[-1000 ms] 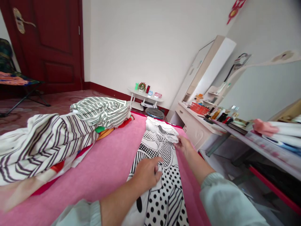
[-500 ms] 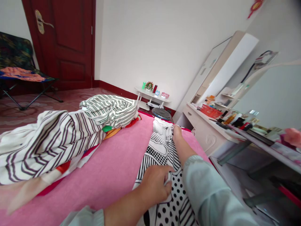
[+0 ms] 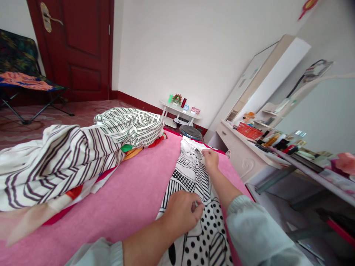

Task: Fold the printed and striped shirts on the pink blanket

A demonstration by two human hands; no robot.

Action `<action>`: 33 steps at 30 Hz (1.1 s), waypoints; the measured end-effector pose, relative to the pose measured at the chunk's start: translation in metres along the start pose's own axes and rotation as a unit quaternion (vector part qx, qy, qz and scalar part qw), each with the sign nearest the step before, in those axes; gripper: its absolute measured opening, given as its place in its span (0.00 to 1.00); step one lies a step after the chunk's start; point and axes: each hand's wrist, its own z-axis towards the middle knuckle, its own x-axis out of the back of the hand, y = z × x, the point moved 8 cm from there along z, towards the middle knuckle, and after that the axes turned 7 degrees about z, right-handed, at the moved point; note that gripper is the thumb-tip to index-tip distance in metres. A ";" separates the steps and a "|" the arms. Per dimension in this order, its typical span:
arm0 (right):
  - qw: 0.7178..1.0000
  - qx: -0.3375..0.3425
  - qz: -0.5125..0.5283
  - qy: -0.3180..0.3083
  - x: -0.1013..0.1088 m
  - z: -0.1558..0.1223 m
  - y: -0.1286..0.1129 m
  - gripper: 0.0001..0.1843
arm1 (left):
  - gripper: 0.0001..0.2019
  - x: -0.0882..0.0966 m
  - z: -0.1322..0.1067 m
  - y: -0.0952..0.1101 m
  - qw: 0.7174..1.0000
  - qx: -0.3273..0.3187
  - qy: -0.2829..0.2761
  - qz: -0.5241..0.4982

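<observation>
A long black-and-white garment (image 3: 210, 221), patterned with dots and stripes, lies stretched away from me over a pink bedcover (image 3: 133, 195). My right hand (image 3: 211, 159) is closed at the garment's far right edge, with its cloth pinched in the fingertips. Nearer to me, my left hand (image 3: 183, 210) rests over the middle of the garment. Its fingers are curled in and the thumb meets the forefinger; what is between them, if anything, is hidden. Both wrists come out of pale grey-green sleeves.
A heap of striped cloth (image 3: 80, 155) lies along the bed's left side. To the right stand a white dresser (image 3: 235, 151) with a red basket (image 3: 248, 130) and bottles. Beyond the bed are a round dark lid (image 3: 190, 132) and a low white shelf (image 3: 177, 107). A folding chair (image 3: 24, 87) stands far left.
My right hand has drawn the garment's far edge slightly to the right and its fingers now show. The fingers of my left hand have closed together. The view has shifted slightly.
</observation>
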 end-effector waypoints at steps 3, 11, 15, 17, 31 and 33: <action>0.989 0.043 -0.108 -0.089 -0.017 -0.033 -0.003 0.22 | 0.10 -0.001 0.001 -0.001 1.000 0.003 0.007 -0.002; 0.859 0.107 -0.366 -0.342 -0.059 -0.090 -0.011 0.32 | 0.13 0.003 0.002 -0.004 1.000 0.002 0.030 0.004; 0.878 0.139 -0.359 -0.285 -0.044 -0.101 -0.018 0.32 | 0.13 0.004 0.003 -0.005 0.999 -0.001 0.036 0.006; 0.869 0.142 -0.377 -0.286 -0.044 -0.111 -0.012 0.34 | 0.13 0.006 0.005 -0.005 0.999 -0.002 0.048 0.010; 0.891 0.082 -0.267 -0.357 -0.023 -0.155 -0.016 0.30 | 0.11 -0.009 0.007 -0.024 0.993 -0.042 -0.014 -0.110; 0.915 0.083 -0.182 -0.351 -0.003 -0.172 -0.023 0.29 | 0.10 -0.006 0.004 -0.024 0.989 -0.055 -0.020 -0.133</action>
